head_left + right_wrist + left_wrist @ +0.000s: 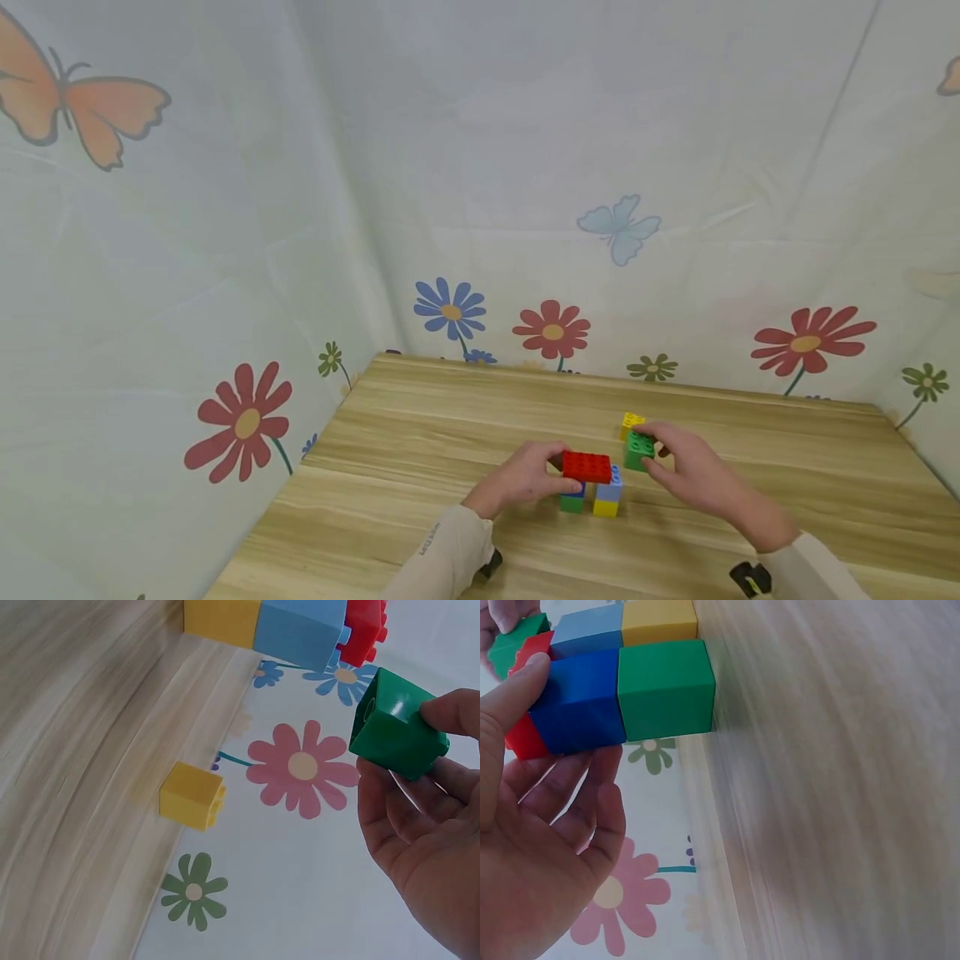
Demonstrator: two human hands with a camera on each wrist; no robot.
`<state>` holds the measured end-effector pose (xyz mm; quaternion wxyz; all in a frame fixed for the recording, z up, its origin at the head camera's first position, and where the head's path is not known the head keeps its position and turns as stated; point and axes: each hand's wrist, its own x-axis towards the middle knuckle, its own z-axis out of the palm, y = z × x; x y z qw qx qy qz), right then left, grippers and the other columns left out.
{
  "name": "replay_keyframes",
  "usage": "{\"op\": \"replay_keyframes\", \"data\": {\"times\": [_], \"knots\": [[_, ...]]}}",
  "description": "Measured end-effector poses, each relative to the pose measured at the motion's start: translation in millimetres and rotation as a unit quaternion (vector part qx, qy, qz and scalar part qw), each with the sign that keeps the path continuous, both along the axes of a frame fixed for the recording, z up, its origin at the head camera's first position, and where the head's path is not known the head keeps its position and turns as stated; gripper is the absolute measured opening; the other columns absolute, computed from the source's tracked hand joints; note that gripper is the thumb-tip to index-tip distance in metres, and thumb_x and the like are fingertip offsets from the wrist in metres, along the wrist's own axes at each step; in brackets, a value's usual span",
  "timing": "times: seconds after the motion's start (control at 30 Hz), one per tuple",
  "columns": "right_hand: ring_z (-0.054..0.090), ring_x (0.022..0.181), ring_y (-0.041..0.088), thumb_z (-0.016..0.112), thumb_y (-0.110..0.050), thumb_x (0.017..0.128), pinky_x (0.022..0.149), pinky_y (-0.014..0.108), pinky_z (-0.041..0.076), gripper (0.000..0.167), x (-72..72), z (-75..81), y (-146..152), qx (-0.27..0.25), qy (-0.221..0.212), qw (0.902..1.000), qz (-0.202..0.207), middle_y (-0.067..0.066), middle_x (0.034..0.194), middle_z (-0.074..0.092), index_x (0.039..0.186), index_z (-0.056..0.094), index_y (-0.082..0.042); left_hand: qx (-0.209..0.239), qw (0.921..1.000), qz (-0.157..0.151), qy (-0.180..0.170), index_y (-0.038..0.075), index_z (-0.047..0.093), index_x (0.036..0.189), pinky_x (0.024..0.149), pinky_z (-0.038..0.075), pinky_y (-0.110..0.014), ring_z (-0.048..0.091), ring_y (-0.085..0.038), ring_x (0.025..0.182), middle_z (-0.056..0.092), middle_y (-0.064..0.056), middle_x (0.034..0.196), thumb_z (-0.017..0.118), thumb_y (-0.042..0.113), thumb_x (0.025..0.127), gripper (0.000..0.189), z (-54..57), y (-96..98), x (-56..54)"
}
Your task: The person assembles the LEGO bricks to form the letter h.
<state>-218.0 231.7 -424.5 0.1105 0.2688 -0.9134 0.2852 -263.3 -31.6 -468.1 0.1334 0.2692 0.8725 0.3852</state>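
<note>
A small brick structure stands on the wooden table. A red brick (pixel 587 467) bridges two columns: dark blue brick (pixel 579 701) over green brick (pixel 667 691), and light blue brick (pixel 609 491) over yellow brick (pixel 606 507). My left hand (pixel 525 475) grips the red brick at its left end, thumb in front by the dark blue brick, fingers behind. To the right of the structure, my right hand (pixel 697 471) pinches a second green brick (pixel 397 724) between thumb and fingers. That brick is held in the air, apart from the structure, its hollow underside partly showing in the right wrist view.
A loose yellow brick (pixel 192 796) sits on the table behind the right hand's green brick. The wooden tabletop (pixel 420 417) reaches back to a pale cloth wall (pixel 480 167) printed with flowers and butterflies. Another cloth wall stands at the left.
</note>
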Motion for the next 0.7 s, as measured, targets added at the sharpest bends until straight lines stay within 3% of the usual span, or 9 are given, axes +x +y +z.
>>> {"op": "replay_keyframes", "data": {"times": [0.3, 0.7], "knots": [[0.054, 0.084, 0.009, 0.068, -0.002, 0.085, 0.069, 0.025, 0.051, 0.040, 5.0, 4.8, -10, -0.008, 0.027, 0.9994, 0.020, 0.003, 0.108, 0.059, 0.123, 0.056, -0.001, 0.008, 0.9995, -0.020, 0.023, 0.023, 0.063, 0.105, 0.075, 0.046, -0.022, 0.055, -0.004, 0.086, 0.061, 0.017, 0.094, 0.073, 0.033, 0.083, 0.025, -1.5, -3.0, -2.0], [0.054, 0.087, 0.011, 0.067, -0.014, 0.089, 0.072, 0.029, 0.052, 0.042, 6.9, 9.1, -28, -0.008, -0.001, 0.9992, 0.039, 0.001, 0.108, 0.058, 0.127, 0.053, -0.003, 0.005, 0.9993, -0.022, 0.030, 0.023, 0.063, 0.102, 0.076, 0.046, -0.022, 0.056, -0.004, 0.085, 0.062, 0.017, 0.092, 0.072, 0.034, 0.083, 0.023, -3.4, -4.5, -2.5]]}}
